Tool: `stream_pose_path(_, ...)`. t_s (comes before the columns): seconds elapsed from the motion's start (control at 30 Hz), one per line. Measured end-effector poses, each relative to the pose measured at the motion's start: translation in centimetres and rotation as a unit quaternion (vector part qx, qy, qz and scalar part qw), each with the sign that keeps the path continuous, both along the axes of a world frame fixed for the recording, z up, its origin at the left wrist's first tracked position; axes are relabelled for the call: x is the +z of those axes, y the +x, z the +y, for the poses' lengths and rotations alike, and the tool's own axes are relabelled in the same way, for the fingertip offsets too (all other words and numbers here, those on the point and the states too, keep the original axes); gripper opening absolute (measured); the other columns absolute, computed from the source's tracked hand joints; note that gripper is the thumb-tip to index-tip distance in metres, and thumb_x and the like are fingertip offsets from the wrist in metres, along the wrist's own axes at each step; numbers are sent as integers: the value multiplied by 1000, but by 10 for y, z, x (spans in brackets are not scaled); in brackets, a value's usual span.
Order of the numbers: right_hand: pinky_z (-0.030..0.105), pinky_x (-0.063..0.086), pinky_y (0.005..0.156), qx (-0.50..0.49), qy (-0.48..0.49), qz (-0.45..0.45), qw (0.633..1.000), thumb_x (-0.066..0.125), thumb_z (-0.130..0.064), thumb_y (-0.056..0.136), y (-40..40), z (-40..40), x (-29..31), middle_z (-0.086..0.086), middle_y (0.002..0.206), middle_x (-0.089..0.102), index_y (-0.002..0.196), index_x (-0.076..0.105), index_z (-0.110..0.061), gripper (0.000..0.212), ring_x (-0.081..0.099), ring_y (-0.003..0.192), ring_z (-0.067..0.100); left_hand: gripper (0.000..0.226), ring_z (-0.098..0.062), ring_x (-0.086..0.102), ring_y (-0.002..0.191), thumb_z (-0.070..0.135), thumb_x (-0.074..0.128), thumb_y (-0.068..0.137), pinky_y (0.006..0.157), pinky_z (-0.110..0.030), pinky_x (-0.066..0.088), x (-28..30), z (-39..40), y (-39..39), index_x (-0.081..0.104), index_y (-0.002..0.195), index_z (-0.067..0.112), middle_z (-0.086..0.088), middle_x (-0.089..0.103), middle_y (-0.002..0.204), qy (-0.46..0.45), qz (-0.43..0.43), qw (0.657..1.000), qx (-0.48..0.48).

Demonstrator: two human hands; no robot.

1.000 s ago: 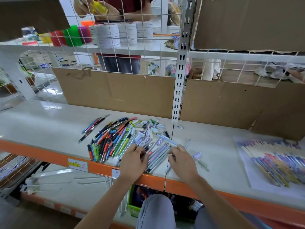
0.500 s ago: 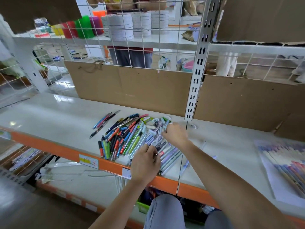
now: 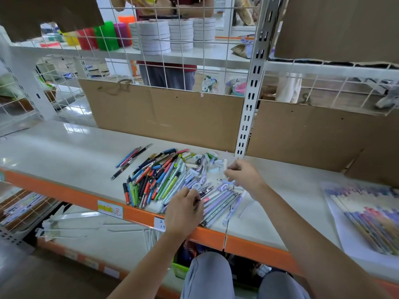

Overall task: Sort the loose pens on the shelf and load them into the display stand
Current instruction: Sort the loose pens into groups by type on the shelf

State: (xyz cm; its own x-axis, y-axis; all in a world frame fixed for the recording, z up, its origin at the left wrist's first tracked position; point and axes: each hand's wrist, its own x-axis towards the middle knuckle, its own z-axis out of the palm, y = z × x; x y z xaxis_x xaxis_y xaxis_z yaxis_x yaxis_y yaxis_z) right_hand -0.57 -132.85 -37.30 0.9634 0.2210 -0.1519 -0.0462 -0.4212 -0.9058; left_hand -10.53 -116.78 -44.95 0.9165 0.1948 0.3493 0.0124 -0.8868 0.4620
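Nearest the camera, two knees in grey trousers (image 3: 207,275) were seen below the orange front rail (image 3: 64,192) of the white shelf (image 3: 64,147). The left hand (image 3: 183,210) was held over the near edge of the pen heap, fingers curled down onto the pale lilac and clear pens (image 3: 218,203); whether any pen was actually gripped could not be told. The right hand (image 3: 241,174) was raised a little farther back and to the right, well apart from the left, its fingertips pinched on a small pale object (image 3: 225,164), too blurred to be identified. The loose pens (image 3: 155,178) were spread in a fan on the shelf, straddling nothing but the left panel up to the seam: red, black, blue and green barrels at the left, light green and blue ones mid-heap, lilac and translucent ones at the right, with small white and pastel caps or erasers (image 3: 203,162) scattered at the far side. Three pens (image 3: 131,158) lay apart at the heap's far left. On the right, a white sheet carrying rows of pastel pens (image 3: 367,214) was noted. Behind, brown cardboard (image 3: 164,115) backed the shelf, and beyond the wire grid stacks of white tape rolls (image 3: 155,36) and coloured rolls (image 3: 103,36) were recorded.
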Motion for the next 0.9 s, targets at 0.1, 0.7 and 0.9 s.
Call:
stream_pose_path(0.1, 22, 43, 54, -23, 33, -7, 999, 59, -3, 84, -29, -28, -10, 4, 73, 61, 82, 57, -12, 10, 51, 58, 13, 17, -10, 51, 73, 36, 52, 92, 58, -20, 36, 3, 0, 0, 58, 90, 20, 8, 49, 84, 2, 18, 1000, 7)
stream_pose_path(0.7, 19, 44, 53, -99, 4, -8, 995, 65, -15, 85, -86, -68, -50, 2, 70, 63, 84, 60, -12, 6, 53, 54, 12, 30, -13, 55, 85, 47, 58, 87, 76, -25, 45, 14, -49, -3, 62, 94, 18, 4, 54, 92, 18, 47, 991, -121)
stream_pose_path(0.9, 15, 45, 54, -96, 35, 0, 995, 56, -3, 86, -86, -68, -49, 3, 79, 64, 95, 59, -7, 10, 55, 57, 9, 29, -16, 54, 90, 41, 49, 92, 74, -24, 41, 21, -60, 4, 57, 104, 15, -1, 56, 100, 105, 65, 987, -105)
